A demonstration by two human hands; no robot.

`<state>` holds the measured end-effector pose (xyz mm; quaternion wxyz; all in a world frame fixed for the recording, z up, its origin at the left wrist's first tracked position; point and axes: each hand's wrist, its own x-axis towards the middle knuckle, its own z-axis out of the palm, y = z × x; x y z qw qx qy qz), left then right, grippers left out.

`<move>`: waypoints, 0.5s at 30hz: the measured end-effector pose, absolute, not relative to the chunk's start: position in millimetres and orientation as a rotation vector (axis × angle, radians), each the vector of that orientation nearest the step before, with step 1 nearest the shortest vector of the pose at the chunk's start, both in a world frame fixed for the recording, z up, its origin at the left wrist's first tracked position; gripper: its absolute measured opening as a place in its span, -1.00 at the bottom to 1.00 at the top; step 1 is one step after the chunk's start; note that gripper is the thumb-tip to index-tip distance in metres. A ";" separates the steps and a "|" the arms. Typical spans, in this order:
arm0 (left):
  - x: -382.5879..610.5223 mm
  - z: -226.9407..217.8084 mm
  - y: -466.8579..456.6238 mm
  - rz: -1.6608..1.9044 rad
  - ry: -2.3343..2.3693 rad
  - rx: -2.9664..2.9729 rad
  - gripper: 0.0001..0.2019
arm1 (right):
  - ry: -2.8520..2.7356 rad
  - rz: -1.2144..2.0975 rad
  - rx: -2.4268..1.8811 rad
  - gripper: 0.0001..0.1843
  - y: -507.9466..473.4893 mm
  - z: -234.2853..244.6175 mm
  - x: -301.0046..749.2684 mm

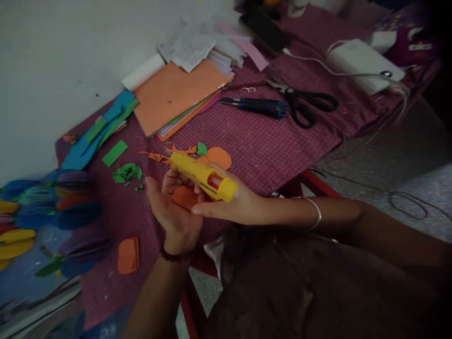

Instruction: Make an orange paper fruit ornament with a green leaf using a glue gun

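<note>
My right hand (235,207) is closed around a yellow glue gun (205,176), whose nozzle points to the upper left. My left hand (173,209) lies palm up just under it, fingers curled about a folded orange paper piece (185,197). Both hands hover over the front edge of a low table covered in red checked cloth (268,146). An orange paper disc (219,157) and a small green scrap (202,149) lie on the cloth right behind the gun.
A stack of orange and coloured sheets (176,96), black scissors (303,101), a blue cutter (259,106), green scraps (127,173), folded orange pieces (128,255), a white adapter with cable (363,63), a phone (264,29). Coloured paper balls (67,212) lie at left.
</note>
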<state>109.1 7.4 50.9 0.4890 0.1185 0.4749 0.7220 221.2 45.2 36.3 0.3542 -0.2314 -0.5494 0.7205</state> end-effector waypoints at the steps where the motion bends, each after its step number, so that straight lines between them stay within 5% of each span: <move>1: 113.6 51.9 6.6 1.797 1.166 0.308 -0.50 | -1.484 1.814 -0.586 -0.54 42.7 36.9 225.5; 8: 139.4 54.0 2.3 2.109 1.079 0.240 -0.53 | -1.745 1.533 -0.552 -0.63 33.3 34.1 255.5; 15: 164.7 50.0 -4.9 2.085 1.046 0.094 -0.58 | -1.440 1.851 -0.519 -0.56 33.4 28.2 257.0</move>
